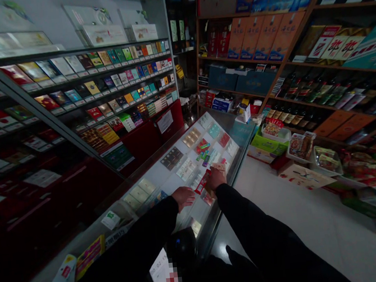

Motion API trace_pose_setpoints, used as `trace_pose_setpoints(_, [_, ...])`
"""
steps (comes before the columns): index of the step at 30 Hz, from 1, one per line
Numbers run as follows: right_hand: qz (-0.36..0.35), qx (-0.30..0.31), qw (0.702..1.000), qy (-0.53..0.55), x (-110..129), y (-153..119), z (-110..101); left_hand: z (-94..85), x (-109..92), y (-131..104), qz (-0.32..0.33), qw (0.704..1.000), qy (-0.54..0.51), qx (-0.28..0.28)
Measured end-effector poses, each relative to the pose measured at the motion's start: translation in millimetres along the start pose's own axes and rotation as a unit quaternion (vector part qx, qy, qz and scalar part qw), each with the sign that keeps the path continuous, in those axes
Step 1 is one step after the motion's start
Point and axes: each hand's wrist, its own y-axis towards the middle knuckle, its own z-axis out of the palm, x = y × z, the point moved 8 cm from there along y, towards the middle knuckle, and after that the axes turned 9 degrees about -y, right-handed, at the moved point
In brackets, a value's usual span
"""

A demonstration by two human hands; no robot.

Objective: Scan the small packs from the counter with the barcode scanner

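Note:
Over the glass display counter [144, 174], my right hand [216, 179] has its fingers wrapped round a red packet [201, 182]; something pale and brownish [219, 167] shows beside the fingers. My left hand [184, 197] is to the left of the packet, apart from it, with its fingers stretched out and nothing in them. Just beyond the right hand, small green and red candy packs [203, 152] lie on the glass. Rows of small boxes, such as a dark set [172, 158], are in the counter.
Shelves of small boxes [118, 79] line the left wall. Bottles [322, 88] and orange cartons [251, 37] fill shelves at the right. Trays of packaged food [299, 145] stand beyond the tiled floor [267, 208]. A yellow packet [90, 257] lies at the counter's near left.

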Motion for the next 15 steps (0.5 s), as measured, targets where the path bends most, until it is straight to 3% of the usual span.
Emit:
trace_pose_setpoints(5, [0.018, 0.042, 0.997, -0.067, -1, 14, 11, 2.0, 3, 1, -0.019, 0.997, -0.064, 0.034])
trace_pose_setpoints(11, [0.021, -0.006, 0.997, -0.079, 0, 11, 12, -14.7, 10, 8, -0.019, 0.991, -0.117, 0.063])
trace_pose_setpoints(13, [0.012, 0.003, 0.996, -0.085, 1, 11, 15, -17.4, 16, 13, -0.018, 0.992, -0.114, 0.058])
trace_pose_setpoints(15, [0.0, 0.03, 0.996, -0.082, 2, 11, 21, -11.6, 21, 17, -0.015, 0.991, -0.101, 0.088])
